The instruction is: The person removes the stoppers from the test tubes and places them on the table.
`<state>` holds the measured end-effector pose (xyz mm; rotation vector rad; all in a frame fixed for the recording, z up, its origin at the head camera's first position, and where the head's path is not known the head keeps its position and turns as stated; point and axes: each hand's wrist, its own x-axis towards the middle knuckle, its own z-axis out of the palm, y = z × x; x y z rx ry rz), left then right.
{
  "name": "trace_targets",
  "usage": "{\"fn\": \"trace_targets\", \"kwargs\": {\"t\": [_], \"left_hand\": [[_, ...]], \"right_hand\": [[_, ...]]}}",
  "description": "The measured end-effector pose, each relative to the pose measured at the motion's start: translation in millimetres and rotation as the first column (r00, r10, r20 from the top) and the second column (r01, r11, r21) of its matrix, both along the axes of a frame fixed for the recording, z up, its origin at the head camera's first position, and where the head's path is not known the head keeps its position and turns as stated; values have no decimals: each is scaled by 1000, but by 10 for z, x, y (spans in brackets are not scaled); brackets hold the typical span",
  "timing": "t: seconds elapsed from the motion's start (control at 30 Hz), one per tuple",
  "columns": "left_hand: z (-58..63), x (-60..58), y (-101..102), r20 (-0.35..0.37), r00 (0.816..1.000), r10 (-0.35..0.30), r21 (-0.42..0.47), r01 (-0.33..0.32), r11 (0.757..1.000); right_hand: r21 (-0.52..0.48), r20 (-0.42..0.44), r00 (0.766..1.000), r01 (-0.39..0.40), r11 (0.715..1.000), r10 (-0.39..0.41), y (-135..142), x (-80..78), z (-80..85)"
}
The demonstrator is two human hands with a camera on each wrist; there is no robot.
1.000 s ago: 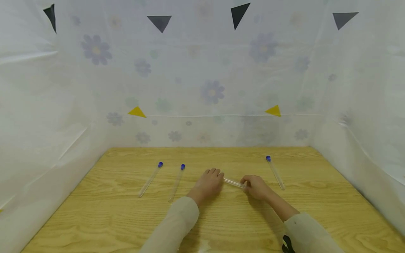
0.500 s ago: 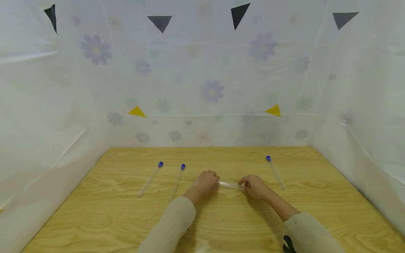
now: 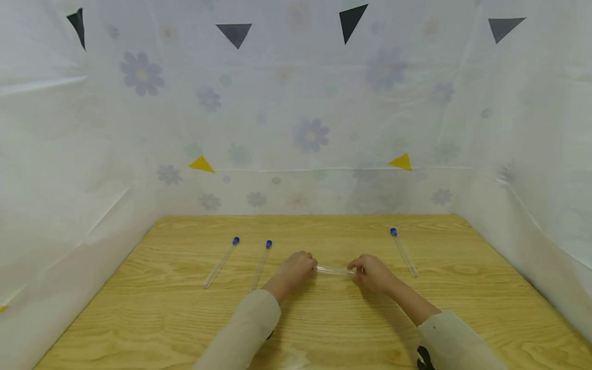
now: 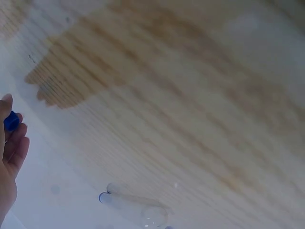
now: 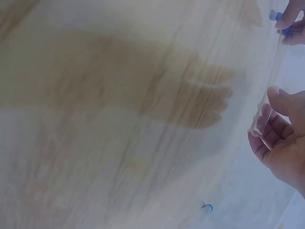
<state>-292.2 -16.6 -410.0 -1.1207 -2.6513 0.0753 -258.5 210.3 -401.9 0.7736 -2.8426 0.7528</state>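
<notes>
A clear test tube [image 3: 334, 270] lies nearly level between the two hands, low over the table. My left hand [image 3: 295, 271] pinches its blue cap [image 4: 12, 122] between thumb and fingers; the head view hides that cap behind the hand. At the tube's other end, my right hand [image 3: 374, 273] grips the clear tip, the thumb on one side and curled fingers on the other, as the right wrist view shows. In that view the left hand [image 5: 291, 21] appears at the top right, on the capped end.
Two blue-capped test tubes, an outer tube [image 3: 222, 263] and an inner tube [image 3: 261, 266], lie on the wooden table [image 3: 152, 318] left of the hands. Another capped tube [image 3: 404, 254] lies to the right. White flowered sheeting [image 3: 277, 103] encloses the back and sides.
My left hand has shifted left and slightly toward me, and more of the tube shows between the hands. The tube slopes less than before. My right hand has hardly moved.
</notes>
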Motion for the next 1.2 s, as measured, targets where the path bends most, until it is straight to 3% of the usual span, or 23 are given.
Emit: {"fn": "trace_targets", "kwargs": {"t": [0.23,0.57,0.83,1.03,1.2], "left_hand": [[15,0,-30,178,984,2,219,-42,975],[18,22,-59,244,969,36,231,-94,968],[36,49,-96,250,968,28,257,-94,962],[40,90,-142,198,980,-15,257,-37,966],[62,140,-174,164,985,-54,252,11,968]], "right_hand": [[-21,-12,998,57,998,-57,-13,15,-13],[-17,-94,994,59,998,-61,41,23,-61],[-42,-171,979,102,994,-108,52,68,-67],[-46,-186,976,108,993,-114,56,88,-85],[-13,-254,963,89,996,-89,66,105,-99]]}}
